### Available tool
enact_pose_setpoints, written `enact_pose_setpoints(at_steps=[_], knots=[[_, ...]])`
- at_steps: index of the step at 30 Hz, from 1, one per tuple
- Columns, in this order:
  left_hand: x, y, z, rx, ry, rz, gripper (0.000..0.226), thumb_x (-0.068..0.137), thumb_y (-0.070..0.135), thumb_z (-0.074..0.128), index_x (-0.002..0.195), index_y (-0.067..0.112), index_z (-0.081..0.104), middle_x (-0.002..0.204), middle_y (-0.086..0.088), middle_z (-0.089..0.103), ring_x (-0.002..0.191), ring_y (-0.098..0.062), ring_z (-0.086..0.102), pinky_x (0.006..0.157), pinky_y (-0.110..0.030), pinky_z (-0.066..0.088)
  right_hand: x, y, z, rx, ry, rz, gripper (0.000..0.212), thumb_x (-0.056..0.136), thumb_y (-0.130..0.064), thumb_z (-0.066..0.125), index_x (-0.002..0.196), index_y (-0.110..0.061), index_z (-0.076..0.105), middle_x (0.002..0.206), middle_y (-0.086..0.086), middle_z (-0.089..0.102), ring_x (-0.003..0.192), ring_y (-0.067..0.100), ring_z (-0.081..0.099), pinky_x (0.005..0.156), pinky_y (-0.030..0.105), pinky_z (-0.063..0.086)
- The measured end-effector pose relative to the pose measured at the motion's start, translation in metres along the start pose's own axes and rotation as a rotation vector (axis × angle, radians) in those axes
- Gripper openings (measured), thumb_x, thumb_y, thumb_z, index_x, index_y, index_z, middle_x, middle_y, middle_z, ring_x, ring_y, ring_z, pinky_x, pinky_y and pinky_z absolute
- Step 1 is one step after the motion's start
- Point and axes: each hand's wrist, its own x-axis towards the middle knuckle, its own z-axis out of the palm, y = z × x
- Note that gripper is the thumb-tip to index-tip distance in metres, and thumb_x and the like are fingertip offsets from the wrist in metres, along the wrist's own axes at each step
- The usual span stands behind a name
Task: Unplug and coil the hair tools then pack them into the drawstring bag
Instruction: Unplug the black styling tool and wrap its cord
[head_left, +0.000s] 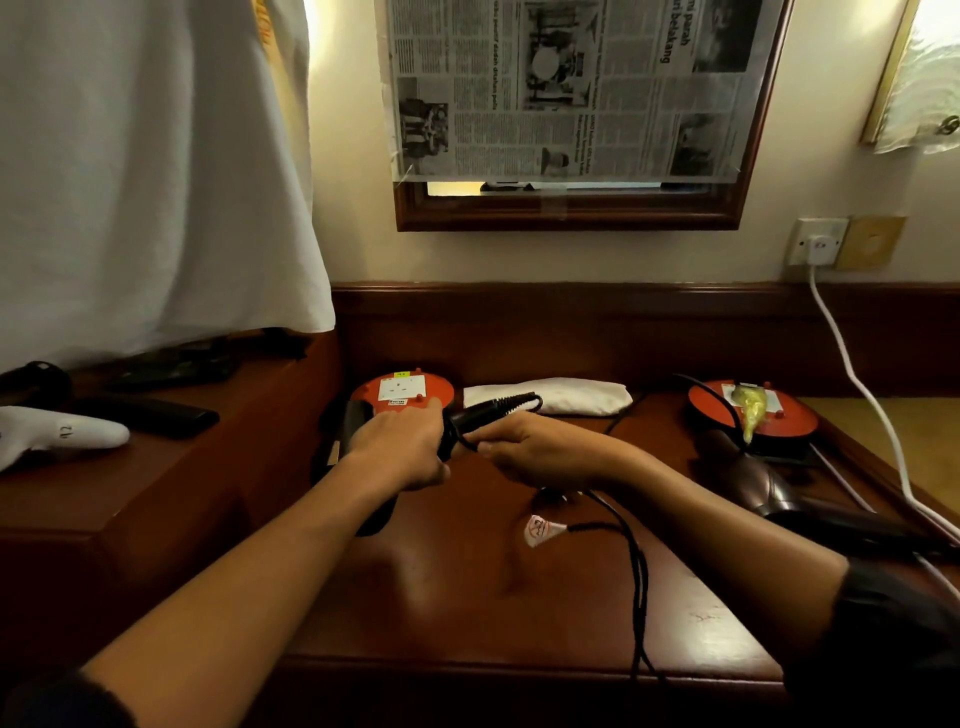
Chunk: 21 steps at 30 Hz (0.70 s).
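— White cloth hung at the far left, over the raised ledge. What lay under it?

— A white glove-like form and some dark remotes. Lower, on the brown desk, stood a red socket reel, its one socket bare.

— And your hands?

— My left hand was wrapped shut round the handle of the black hair tool, which I held just above the desk in front of that reel. My right hand sat just beside it, fingers pinched closed on the tool's black cord where it left the ribbed end.

— Where did the cord run?

— Down under my right wrist, past a small white tag, and off the near edge of the desk.

— The bag?

— A white folded drawstring bag lay behind my hands by the back panel.

— Further right?

— A second red reel with a plug in it, a dark hair dryer lying before it, and a white cable dropping from the wall socket.
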Motion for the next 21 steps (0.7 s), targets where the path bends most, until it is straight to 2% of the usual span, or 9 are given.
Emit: enact_pose_setpoints(at_steps=[3, 8, 11, 14, 19, 21], knots=[[0.004, -0.008, -0.002, -0.203, -0.005, -0.010, 0.052, 0.069, 0.049, 0.070, 0.105, 0.021, 0.046, 0.090, 0.000, 0.061, 0.077, -0.019, 0.061, 0.065, -0.039, 0.054, -0.003, 0.009, 0.011, 0.211, -0.025, -0.022, 0.028, 0.108, -0.018, 0.037, 0.121, -0.021, 0.061, 0.057, -0.007, 0.032, 0.046, 0.007, 0.029, 0.047, 0.024, 0.026], [0.000, -0.012, -0.004, -0.371, -0.032, 0.037, 0.039, 0.071, 0.028, 0.074, 0.099, 0.024, 0.047, 0.086, -0.004, 0.061, 0.073, -0.020, 0.062, 0.061, -0.038, 0.050, -0.004, 0.032, 0.014, 0.270, -0.056, 0.039, 0.038, 0.107, -0.036, 0.039, 0.102, -0.007, 0.064, 0.057, -0.004, 0.027, 0.046, 0.011, 0.023, 0.047, 0.029, 0.022], [-0.004, -0.010, -0.010, -0.522, -0.048, 0.124, 0.033, 0.073, 0.018, 0.072, 0.097, 0.016, 0.049, 0.081, -0.006, 0.057, 0.069, -0.019, 0.055, 0.058, -0.033, 0.042, -0.003, 0.038, 0.010, 0.295, -0.050, 0.079, 0.043, 0.105, -0.044, 0.039, 0.083, -0.012, 0.058, 0.054, -0.006, 0.029, 0.044, 0.009, 0.024, 0.044, 0.023, 0.024], [-0.008, -0.006, -0.016, -0.582, -0.060, 0.194, 0.033, 0.074, 0.014, 0.073, 0.098, 0.014, 0.050, 0.078, -0.002, 0.052, 0.066, -0.015, 0.051, 0.058, -0.029, 0.041, -0.002, 0.043, 0.005, 0.268, -0.032, 0.093, 0.047, 0.102, -0.050, 0.042, 0.067, -0.018, 0.047, 0.054, -0.006, 0.029, 0.045, 0.011, 0.021, 0.045, 0.024, 0.022], [-0.017, 0.004, -0.022, -0.626, -0.084, 0.322, 0.038, 0.075, 0.007, 0.072, 0.086, 0.032, 0.045, 0.077, 0.001, 0.051, 0.061, -0.008, 0.049, 0.055, -0.021, 0.040, 0.000, 0.049, -0.001, 0.218, 0.002, 0.074, 0.048, 0.090, -0.058, 0.055, 0.062, -0.020, 0.043, 0.056, -0.004, 0.029, 0.048, 0.012, 0.022, 0.049, 0.027, 0.022], [-0.018, 0.007, -0.024, -0.607, -0.121, 0.371, 0.040, 0.074, 0.006, 0.072, 0.084, 0.031, 0.044, 0.077, 0.001, 0.052, 0.059, -0.005, 0.049, 0.054, -0.020, 0.040, 0.001, 0.048, -0.006, 0.154, 0.021, 0.059, 0.050, 0.086, -0.056, 0.062, 0.063, -0.016, 0.043, 0.056, -0.003, 0.029, 0.047, 0.011, 0.022, 0.047, 0.025, 0.022]])
